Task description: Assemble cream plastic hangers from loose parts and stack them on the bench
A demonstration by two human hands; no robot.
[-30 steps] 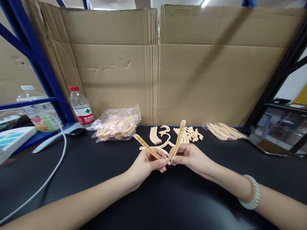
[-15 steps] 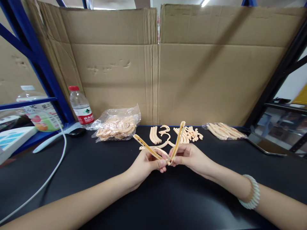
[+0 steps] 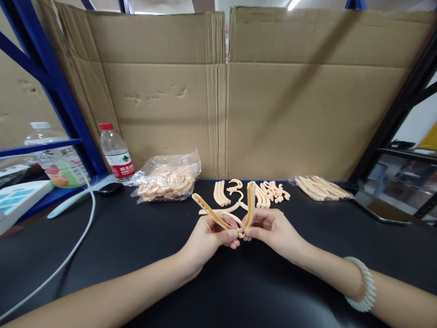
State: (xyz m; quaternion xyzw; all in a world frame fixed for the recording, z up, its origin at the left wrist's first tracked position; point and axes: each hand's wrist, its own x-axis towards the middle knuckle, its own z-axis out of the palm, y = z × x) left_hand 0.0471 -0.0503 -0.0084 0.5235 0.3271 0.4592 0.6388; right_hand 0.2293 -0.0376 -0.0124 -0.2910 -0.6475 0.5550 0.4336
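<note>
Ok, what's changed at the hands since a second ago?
The upper end of the right cream strip has swung left, so the strip stands more upright. The right hand still pinches it near the bottom; nothing was taken up or let go. The left hand, the left cream strip and the red-capped bottle look the same.

Cardboard panels [image 3: 307, 114] (creased ones) stand behind a black table [image 3: 266, 287].
</note>
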